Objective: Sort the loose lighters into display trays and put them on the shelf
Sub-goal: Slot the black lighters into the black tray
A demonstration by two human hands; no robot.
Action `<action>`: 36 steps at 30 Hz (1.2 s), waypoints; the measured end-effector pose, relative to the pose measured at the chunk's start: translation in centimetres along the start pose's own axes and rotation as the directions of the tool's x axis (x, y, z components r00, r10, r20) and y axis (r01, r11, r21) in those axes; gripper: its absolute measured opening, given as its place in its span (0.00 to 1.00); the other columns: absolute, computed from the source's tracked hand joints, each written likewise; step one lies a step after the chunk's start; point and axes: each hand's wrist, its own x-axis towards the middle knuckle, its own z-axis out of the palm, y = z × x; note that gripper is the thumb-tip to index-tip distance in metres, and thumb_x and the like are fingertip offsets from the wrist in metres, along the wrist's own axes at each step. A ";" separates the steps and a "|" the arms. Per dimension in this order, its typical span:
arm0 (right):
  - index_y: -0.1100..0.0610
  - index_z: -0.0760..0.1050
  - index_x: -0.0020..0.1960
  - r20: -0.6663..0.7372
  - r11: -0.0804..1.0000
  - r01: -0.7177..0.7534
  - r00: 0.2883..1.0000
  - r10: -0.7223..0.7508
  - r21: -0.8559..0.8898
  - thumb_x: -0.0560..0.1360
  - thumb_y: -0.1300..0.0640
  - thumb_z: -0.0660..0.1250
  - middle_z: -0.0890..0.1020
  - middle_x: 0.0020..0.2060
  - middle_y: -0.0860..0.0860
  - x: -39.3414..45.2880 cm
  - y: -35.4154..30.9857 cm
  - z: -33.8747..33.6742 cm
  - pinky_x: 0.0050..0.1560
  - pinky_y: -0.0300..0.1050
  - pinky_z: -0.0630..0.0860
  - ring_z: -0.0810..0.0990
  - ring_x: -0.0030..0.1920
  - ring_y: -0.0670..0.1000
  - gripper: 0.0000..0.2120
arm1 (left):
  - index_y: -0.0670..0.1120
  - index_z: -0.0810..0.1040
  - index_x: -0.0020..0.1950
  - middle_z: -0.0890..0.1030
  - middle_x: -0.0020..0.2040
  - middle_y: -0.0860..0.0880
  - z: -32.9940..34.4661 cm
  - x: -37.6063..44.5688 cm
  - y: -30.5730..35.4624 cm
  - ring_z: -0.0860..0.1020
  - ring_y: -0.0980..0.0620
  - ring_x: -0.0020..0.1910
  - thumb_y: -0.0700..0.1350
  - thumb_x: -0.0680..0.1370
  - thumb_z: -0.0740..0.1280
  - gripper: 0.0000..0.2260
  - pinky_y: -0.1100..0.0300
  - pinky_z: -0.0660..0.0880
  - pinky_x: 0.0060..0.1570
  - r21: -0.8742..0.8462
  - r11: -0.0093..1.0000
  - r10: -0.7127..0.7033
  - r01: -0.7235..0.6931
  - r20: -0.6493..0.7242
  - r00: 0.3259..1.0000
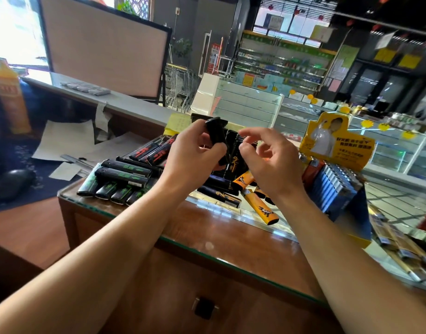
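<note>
**Black lighters up in the hands, tray waiting on the right**

Left hand (195, 153) up above the glass counter top (231, 239), fingers curled round a small black plastic lighter (216, 133). Long side of that lighter nearly upright, top tipped a bit to the left. Just to its right, a bunch of tall black lighters with gold writing (233, 153), also standing upright, partly hidden behind both hands. Hard to tell which hand holds up that bunch.

Right hand (269, 160) close beside, nearer to the bunch. Thumb and first finger bent toward each other at the top of the bunch, maybe pinching it; other fingers loosely curled and spread. Cannot tell for sure if anything is gripped there.

Both arms stretched forward, wrists bent up a little, hands almost touching.

Lower down on the glass: black lighters with green marks (115, 179) lying flat on the left, a long yellow lighter (260, 208) lying flat and pointing down-right. Blue and yellow cardboard display tray (337, 189) to the right, already packed with rows of lighters. Tray nearer to the right hand, so probably an easy reach from that side.
</note>
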 end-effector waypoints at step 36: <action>0.52 0.76 0.56 0.032 0.970 -0.122 0.992 0.118 0.209 0.76 0.62 0.70 0.81 0.43 0.47 -0.3 -0.7 0.0 0.35 0.44 0.80 0.83 0.31 0.48 0.11 | 0.52 0.83 0.50 0.83 0.39 0.53 0.1 -0.5 -0.4 0.83 0.55 0.36 0.46 0.70 0.75 0.10 0.48 0.82 0.41 0.354 0.923 0.128 -0.154 0.095 0.987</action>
